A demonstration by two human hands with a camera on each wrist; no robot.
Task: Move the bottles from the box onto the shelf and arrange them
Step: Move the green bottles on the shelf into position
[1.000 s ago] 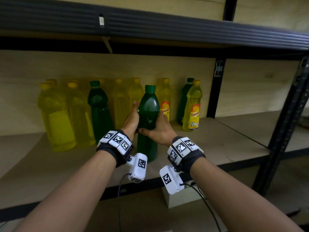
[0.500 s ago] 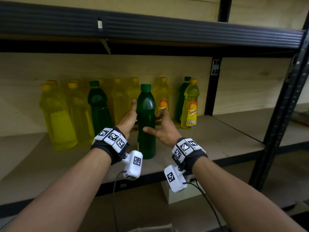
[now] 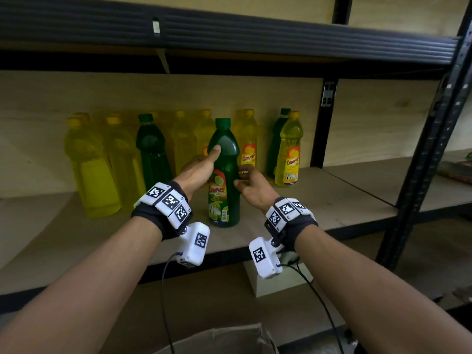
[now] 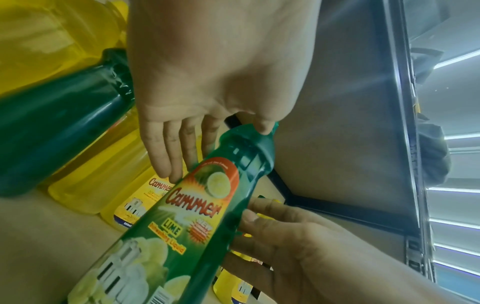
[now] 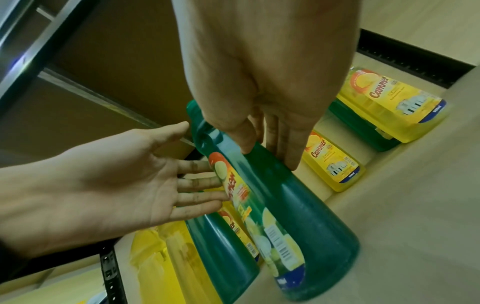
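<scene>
A green lime dish-liquid bottle (image 3: 224,200) stands upright near the front of the wooden shelf (image 3: 319,200), its label facing me. My left hand (image 3: 203,164) lies against its left side, fingers straight behind the label (image 4: 197,205) and thumb tip on the shoulder. My right hand (image 3: 251,186) holds the right side, thumb in front and fingers behind, as the right wrist view (image 5: 267,148) shows on the bottle (image 5: 298,205). Behind it stands a row of yellow bottles (image 3: 92,169) with a green bottle (image 3: 153,157) among them.
A labelled yellow bottle (image 3: 290,154) and a green one (image 3: 277,144) stand right of my hands, near a black upright (image 3: 319,129). The upper shelf beam (image 3: 229,37) hangs low overhead. A cardboard box flap (image 3: 222,338) shows at the bottom, a white block (image 3: 275,284) under the shelf.
The green bottle has been turned so its label faces me instead of its plain back. My left thumb has slid up to its shoulder; the right hand stays at its right side.
</scene>
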